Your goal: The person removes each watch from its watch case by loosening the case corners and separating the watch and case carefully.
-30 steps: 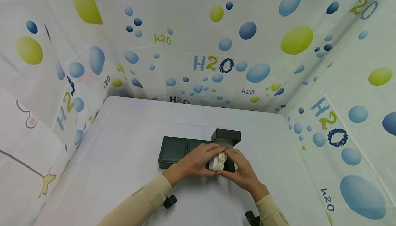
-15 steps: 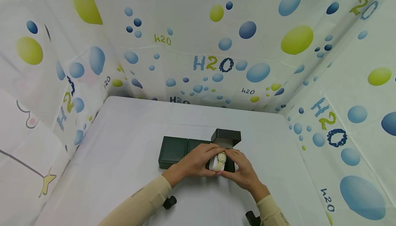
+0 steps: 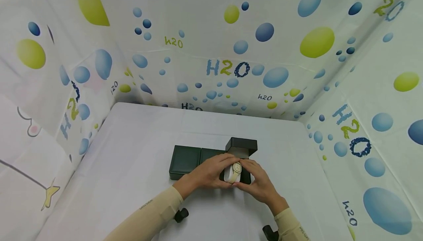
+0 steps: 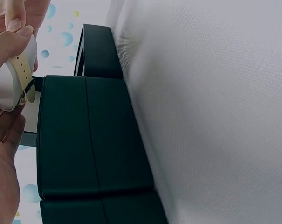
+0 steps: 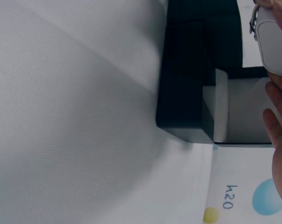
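Note:
A wristwatch (image 3: 237, 168) with a squarish gold-toned face and a cream strap is wrapped round a white watch cushion (image 3: 228, 175). My left hand (image 3: 211, 171) grips the cushion from the left. From the right, my right hand (image 3: 261, 183) holds it too, and the thumbs meet at the near end. Just below is an open dark green watch box (image 5: 182, 79), its lid (image 3: 242, 145) raised at the back. The left wrist view shows the strap (image 4: 22, 70) with its holes and buckle. In the right wrist view, the cushion's bare white end (image 5: 276, 49) sits above the box's pale inside.
Two closed dark green boxes, one at the left (image 3: 185, 161) and one in the middle (image 3: 210, 153), stand in a row beside the open box. All rest on a white-covered table (image 3: 138, 142). Patterned curtains (image 3: 205, 24) surround the table at the back and sides.
Almost nothing differs; the watch and cushion have shifted very slightly to the right between the hands, which stay in place. The boxes have not moved.

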The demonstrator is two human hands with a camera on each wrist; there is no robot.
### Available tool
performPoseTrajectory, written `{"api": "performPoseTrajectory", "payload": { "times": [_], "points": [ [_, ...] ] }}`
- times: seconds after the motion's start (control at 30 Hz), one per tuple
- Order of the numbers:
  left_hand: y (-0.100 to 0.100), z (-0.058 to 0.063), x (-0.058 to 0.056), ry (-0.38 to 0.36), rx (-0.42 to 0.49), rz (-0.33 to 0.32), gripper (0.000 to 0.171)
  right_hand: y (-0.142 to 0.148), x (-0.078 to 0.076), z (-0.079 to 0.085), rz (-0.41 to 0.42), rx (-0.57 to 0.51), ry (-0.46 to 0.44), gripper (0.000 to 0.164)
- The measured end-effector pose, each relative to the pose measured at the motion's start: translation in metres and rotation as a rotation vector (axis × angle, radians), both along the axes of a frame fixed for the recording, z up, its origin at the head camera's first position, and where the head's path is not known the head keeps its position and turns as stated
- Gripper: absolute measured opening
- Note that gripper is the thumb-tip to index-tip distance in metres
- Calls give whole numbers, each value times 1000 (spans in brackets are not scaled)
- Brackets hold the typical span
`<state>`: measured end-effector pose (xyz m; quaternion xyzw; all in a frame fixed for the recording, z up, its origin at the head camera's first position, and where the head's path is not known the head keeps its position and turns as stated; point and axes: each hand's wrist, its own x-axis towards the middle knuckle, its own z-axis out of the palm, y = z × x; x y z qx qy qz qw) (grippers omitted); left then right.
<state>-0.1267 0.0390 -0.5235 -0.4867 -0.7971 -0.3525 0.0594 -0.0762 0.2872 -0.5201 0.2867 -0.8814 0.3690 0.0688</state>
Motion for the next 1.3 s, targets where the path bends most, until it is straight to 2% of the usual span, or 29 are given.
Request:
{"api": "performPoseTrajectory", "payload": {
  "times": [0.13,0.33,0.5,0.73,1.07,1.3],
  "points": [
    [1,1,-1,-16,-16,0,83,0,0,1,-1,-1,-16,83],
    [1,1,-1,-30,-7,10,83,1,-1,-2,-35,28,41,83],
    [1,2,-1,-38,-3,22,85,1,-1,-1,-45,11,59,82],
    [0,2,0,-88,-2,6,85,2,-1,2,-42,20,-21,80],
    [-6,3,1,-183,-35,-43,92,5,-1,-1,-17,44,-1,80],
    [-6,4,1,-197,-40,-46,95,5,-1,0,-23,45,-18,79]
  ]
}}
